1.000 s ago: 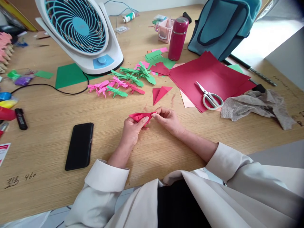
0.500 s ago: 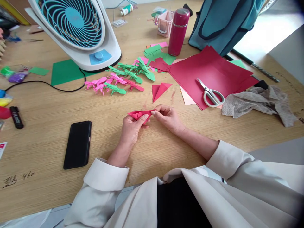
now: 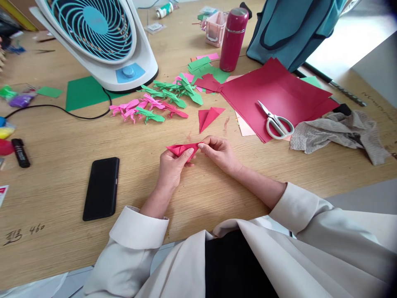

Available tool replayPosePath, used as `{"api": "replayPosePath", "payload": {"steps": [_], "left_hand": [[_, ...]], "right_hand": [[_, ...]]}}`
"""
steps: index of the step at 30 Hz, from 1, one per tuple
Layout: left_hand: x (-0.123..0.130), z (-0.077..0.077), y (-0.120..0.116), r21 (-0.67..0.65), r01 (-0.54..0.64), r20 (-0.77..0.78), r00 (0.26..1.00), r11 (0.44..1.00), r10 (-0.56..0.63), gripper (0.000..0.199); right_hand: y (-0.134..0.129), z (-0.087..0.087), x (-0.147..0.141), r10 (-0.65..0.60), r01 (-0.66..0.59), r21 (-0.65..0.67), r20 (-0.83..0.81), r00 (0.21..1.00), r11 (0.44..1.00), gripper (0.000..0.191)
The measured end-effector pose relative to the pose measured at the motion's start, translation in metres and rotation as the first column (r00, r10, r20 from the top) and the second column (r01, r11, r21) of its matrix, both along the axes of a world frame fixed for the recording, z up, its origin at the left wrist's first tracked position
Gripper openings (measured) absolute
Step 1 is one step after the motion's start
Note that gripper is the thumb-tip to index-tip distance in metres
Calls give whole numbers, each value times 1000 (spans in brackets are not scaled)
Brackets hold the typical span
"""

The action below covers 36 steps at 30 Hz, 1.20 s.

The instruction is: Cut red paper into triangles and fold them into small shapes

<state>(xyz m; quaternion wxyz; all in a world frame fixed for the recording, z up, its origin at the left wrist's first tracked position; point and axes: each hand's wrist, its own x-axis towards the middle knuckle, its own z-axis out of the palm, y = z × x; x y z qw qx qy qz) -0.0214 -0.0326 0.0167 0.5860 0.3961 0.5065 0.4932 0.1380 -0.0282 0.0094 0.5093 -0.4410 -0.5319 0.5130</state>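
A red folded paper (image 3: 186, 148) is held between my two hands, just above the table. My left hand (image 3: 173, 165) grips its left and lower part, thumb on the near face and fingers behind. With thumb and forefinger, my right hand (image 3: 221, 154) pinches the paper's right tip. A second red folded paper (image 3: 211, 118) lies on the table beyond my hands. Several small folded paper figures (image 3: 151, 105) in pink, green and red are heaped behind it to the left.
White-handled scissors (image 3: 277, 124) rest on large red sheets (image 3: 276, 91), with a crumpled cloth (image 3: 338, 132) beside them. A fan (image 3: 130, 76), a red flask (image 3: 234, 39) and a blue bag (image 3: 288, 33) stand farther back. Left of my hands lie a phone (image 3: 101, 188) and a black marker (image 3: 21, 153).
Both hands keep the same hold on the red folded paper, with hardly any movement. The view has shifted very slightly.
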Motion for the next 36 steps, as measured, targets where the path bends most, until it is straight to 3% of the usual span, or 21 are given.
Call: {"api": "replayPosePath", "payload": {"steps": [36], "left_hand": [[-1,-2,1,11,0,-20,1000,1000,0,24]], "right_hand": [[0,-1,-2,43,-45,-18,-100,994,999,44]]}}
